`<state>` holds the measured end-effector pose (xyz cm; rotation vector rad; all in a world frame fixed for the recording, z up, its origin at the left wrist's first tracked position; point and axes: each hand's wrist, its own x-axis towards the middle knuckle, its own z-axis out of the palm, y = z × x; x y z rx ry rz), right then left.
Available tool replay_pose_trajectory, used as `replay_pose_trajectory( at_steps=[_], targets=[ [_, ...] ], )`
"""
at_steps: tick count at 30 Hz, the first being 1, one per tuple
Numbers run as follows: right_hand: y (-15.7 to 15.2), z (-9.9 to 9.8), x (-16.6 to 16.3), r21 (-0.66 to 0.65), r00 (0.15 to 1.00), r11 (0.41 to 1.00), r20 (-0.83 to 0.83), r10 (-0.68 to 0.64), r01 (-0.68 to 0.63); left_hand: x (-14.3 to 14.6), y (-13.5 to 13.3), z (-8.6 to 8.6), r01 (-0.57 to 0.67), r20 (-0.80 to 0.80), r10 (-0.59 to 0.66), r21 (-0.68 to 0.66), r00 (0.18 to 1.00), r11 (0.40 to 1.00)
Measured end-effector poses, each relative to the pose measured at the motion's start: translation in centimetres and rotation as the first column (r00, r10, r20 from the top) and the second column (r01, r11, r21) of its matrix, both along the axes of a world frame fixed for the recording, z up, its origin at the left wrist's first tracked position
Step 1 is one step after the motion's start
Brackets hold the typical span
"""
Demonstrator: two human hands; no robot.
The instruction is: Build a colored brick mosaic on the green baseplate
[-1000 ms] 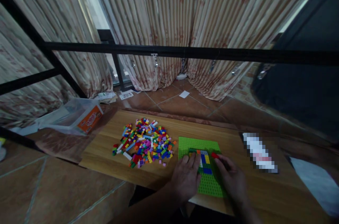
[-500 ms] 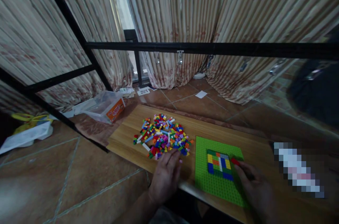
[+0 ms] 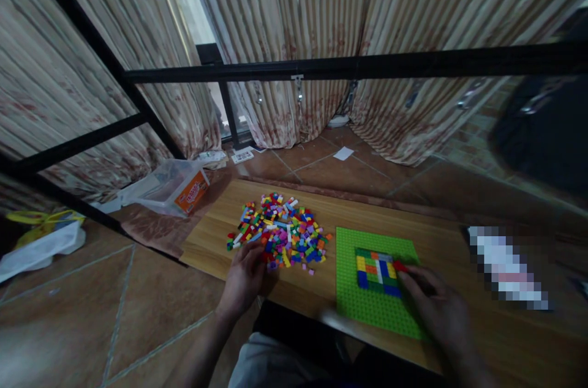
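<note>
My right hand (image 3: pixel 434 302) pinches a red toy brick (image 3: pixel 400 267) at the right edge of a flat block of coloured bricks (image 3: pixel 376 272). I cannot tell whether the red brick touches that block. The block, in blue, yellow, orange, green and white, sits on a green studded baseplate (image 3: pixel 349 308). At the near left edge of a loose pile of small bricks (image 3: pixel 289 229) is my left hand (image 3: pixel 245 275). Its fingers are curled together, and whatever lies between their tips is hidden.
The wooden table (image 3: pixel 211 232) carries the pile and baseplate. A blurred-out pixelated object (image 3: pixel 508 268) lies on its right side. Beyond the left end stands a clear plastic box (image 3: pixel 169 186) with an orange label. A black metal bar (image 3: pixel 321 67) crosses in front of the curtains.
My left hand has moved left along the pile's near edge and its fingers have curled in. My right hand still holds the red brick beside the block. The camera view has shifted slightly.
</note>
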<state>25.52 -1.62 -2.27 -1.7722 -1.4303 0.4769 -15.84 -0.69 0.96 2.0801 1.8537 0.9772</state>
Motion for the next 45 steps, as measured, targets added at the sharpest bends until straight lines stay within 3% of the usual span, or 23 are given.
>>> replay_pose_trajectory(
  at_steps=[12,19,23,32,38,45],
  targets=[
    [0.1,0.6,-0.6,0.006,0.999,0.999,0.007,0.043,-0.043,0.7,0.4,1.1,-0.032,0.116,0.029,0.022,0.993,0.999],
    [0.1,0.4,-0.5,0.018,1.000,1.000,0.006,0.017,-0.017,1.6,0.7,2.2,-0.104,0.178,0.127,-0.133,0.976,0.986],
    [0.1,-0.1,-0.3,0.005,1.000,1.000,0.027,0.007,-0.008,2.0,1.4,2.1,-0.094,0.185,0.121,-0.150,0.975,0.984],
    [0.0,-0.3,0.0,0.001,0.999,1.000,0.047,0.001,-0.002,2.0,3.7,2.0,-0.107,0.041,0.112,-0.125,0.993,0.986],
    [0.1,-1.1,0.3,-0.010,1.000,1.000,0.026,0.002,-0.002,0.0,7.4,3.3,-0.327,-0.143,0.307,-0.156,0.941,0.932],
    [0.2,-0.6,0.2,-0.001,0.999,1.000,0.032,0.009,-0.009,-0.6,9.6,2.8,-0.359,-0.252,0.300,-0.231,0.920,0.904]
  ],
)
